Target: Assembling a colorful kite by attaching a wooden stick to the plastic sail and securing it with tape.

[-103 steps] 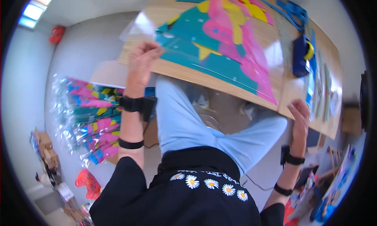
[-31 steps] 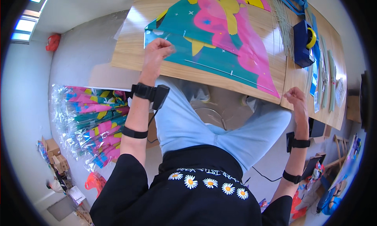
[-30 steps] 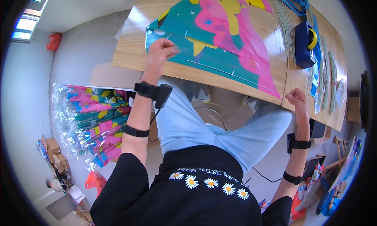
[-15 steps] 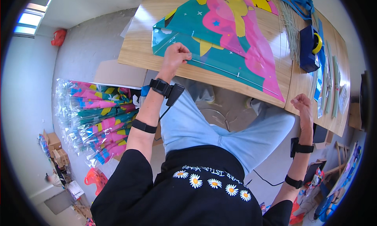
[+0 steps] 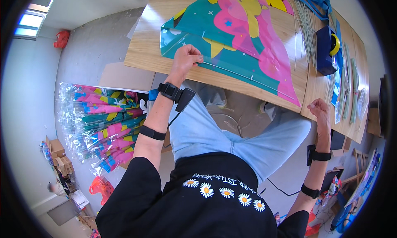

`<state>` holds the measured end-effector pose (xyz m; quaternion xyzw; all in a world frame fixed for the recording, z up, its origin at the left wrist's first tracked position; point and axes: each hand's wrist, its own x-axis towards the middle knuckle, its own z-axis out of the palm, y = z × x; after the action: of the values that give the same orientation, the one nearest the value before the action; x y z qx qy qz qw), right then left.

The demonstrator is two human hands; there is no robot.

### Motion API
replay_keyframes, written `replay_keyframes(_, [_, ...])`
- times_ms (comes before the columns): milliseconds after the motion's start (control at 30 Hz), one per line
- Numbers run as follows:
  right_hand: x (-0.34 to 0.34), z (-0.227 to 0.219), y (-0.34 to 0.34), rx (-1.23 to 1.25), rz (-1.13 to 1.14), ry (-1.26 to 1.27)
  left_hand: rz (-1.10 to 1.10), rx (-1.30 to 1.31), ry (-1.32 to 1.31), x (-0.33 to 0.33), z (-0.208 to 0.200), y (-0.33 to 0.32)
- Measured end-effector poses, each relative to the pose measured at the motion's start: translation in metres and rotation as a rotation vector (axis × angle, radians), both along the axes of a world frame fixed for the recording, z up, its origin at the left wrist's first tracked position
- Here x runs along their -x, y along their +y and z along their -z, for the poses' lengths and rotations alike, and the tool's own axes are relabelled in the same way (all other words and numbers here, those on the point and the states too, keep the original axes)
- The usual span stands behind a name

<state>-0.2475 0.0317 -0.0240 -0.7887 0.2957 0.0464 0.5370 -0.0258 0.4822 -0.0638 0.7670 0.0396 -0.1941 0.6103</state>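
A teal, pink and yellow printed kite sail [image 5: 242,27] lies spread on the table in front of me. Along its near edge runs a thin white rod [image 5: 227,68], with a small white piece [image 5: 251,77] on it. My left hand [image 5: 186,62] is closed in a pinch at the rod's left end, resting over the sail's near edge. Off the sail's right corner, my right hand [image 5: 320,110] hovers by the table edge, its thumb and fingers drawn together. Whatever those fingertips hold, if anything, is too small to make out.
On the wooden table [image 5: 142,52], a blue tape dispenser [image 5: 324,56] with yellow tape stands right, near loose thin rods [image 5: 306,31] and bundled rods [image 5: 354,91]. Clear-wrapped colourful kites [image 5: 109,130] are piled to my left. A red bag [image 5: 101,189] sits on the floor.
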Motion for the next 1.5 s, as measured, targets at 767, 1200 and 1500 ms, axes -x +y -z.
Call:
replay_keyframes(767, [-0.032,0.031,0.014,0.216,-0.056,0.151,-0.116,-0.023,-0.19,-0.003,0.006,0.018])
replay_keyframes(1200, [-0.036,0.039,0.023,0.357,-0.059,0.237,-0.155,-0.346,-0.259,-0.003,0.02,0.015])
replay_keyframes(1500, [-0.033,0.048,0.023,0.384,-0.093,0.159,-0.136,-0.551,-0.435,-0.004,0.024,0.016])
